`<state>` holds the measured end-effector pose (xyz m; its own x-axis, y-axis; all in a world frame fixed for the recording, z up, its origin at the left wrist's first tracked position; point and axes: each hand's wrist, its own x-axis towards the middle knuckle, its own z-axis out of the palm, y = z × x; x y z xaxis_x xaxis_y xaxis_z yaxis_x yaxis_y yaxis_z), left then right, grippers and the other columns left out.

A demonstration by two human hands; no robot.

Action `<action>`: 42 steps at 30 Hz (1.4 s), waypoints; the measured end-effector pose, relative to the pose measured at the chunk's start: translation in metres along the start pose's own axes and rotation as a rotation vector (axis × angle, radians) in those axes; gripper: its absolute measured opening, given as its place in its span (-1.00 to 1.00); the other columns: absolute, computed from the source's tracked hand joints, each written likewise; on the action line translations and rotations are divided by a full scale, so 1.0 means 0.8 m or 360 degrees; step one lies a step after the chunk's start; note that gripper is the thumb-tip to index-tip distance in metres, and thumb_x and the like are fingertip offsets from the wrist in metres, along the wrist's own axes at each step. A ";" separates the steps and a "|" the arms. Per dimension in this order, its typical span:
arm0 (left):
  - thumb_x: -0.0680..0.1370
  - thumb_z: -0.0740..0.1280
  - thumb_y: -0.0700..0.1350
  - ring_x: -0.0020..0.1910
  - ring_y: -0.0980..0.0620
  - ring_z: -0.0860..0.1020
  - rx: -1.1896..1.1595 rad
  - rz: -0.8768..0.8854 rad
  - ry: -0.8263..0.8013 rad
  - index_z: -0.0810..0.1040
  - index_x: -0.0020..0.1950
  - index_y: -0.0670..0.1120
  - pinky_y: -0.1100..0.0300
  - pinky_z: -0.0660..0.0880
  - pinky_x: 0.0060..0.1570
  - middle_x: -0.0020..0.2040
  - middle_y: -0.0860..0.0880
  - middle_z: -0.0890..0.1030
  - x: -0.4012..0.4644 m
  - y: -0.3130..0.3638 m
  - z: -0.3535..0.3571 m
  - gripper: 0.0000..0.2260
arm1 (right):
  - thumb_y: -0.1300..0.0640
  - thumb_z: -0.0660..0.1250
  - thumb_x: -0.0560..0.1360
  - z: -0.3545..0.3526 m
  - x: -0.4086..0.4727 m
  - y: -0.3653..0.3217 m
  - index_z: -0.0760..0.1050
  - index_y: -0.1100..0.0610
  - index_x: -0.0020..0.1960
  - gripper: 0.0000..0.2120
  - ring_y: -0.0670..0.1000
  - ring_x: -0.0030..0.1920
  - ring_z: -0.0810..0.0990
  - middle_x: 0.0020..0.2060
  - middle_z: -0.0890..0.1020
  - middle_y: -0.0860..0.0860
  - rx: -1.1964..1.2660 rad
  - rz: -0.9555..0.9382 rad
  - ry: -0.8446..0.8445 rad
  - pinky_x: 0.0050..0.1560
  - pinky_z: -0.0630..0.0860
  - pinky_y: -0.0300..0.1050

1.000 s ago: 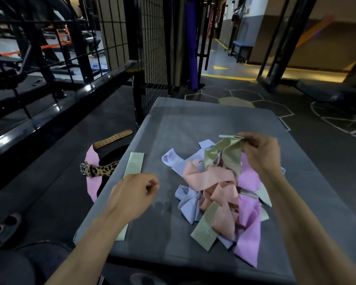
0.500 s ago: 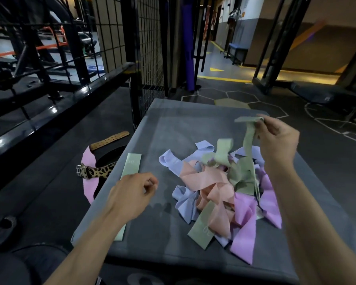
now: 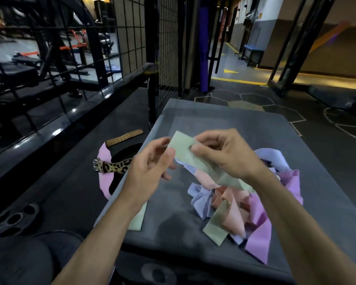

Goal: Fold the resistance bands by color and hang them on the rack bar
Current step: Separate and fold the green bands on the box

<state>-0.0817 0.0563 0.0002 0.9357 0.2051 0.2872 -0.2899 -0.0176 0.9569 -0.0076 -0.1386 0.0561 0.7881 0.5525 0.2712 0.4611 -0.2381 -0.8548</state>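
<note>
Above the grey mat (image 3: 245, 128), right hand (image 3: 224, 155) and left hand (image 3: 150, 163) pinch the green band (image 3: 183, 151); far mat bare.

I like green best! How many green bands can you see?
3: one green band held by both hands, one flat strip under the left arm, one at the pile's near edge. More may be buried.

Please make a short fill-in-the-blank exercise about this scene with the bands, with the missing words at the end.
1. Both hands hold a band of ____ color.
2. The band pile lies on a ____ mat.
3. The belt left of the mat has a ____ print.

Missing words: green; grey; leopard
</note>
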 end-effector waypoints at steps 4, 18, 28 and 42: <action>0.62 0.37 -0.17 -0.37 0.03 0.54 0.0121 0.0042 0.0141 0.68 0.02 -0.15 0.20 0.48 -0.37 -0.27 -0.13 0.64 0.000 0.002 -0.013 -0.90 | 0.11 0.48 0.51 0.025 0.002 0.000 0.68 0.09 0.00 -0.91 -0.15 -0.24 0.61 -0.19 0.73 -0.01 -0.0027 0.0060 -0.0196 -0.18 0.49 -0.27; 0.61 0.36 -0.14 -0.34 0.09 0.53 0.0214 -0.0142 0.0967 0.66 -0.27 0.06 0.15 0.54 -0.31 0.04 -0.25 0.63 0.021 -0.022 -0.076 -0.73 | 0.10 0.54 0.43 -0.019 -0.005 0.086 0.67 0.16 -0.03 -0.82 -0.06 -0.17 0.61 -0.18 0.70 0.09 -0.0023 0.0674 -0.0285 -0.13 0.50 -0.14; 0.59 0.42 -0.14 -0.14 0.03 0.63 0.0290 0.0229 0.0127 0.69 0.05 -0.07 -0.05 0.59 -0.08 -0.11 -0.07 0.71 0.012 0.006 -0.047 -0.92 | -0.02 0.42 0.53 0.036 0.003 0.020 0.61 0.01 0.20 -0.74 -0.15 0.08 0.66 0.04 0.71 -0.12 -0.0261 0.0292 -0.0461 0.14 0.55 -0.19; 0.60 0.41 -0.18 0.17 0.00 0.64 0.0491 -0.0291 -0.0650 0.61 0.25 -0.08 -0.03 0.52 0.29 0.15 0.00 0.70 -0.001 -0.019 -0.053 -0.77 | 0.30 0.42 0.53 0.067 0.046 -0.047 0.59 0.08 -0.10 -0.86 -0.11 -0.28 0.59 -0.30 0.67 -0.11 0.0314 -0.0263 0.0431 -0.28 0.57 -0.17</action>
<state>-0.0866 0.0978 -0.0166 0.9852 -0.1642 0.0496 -0.1002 -0.3161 0.9434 -0.0180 -0.0668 0.0748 0.8010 0.3330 0.4975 0.5247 0.0096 -0.8512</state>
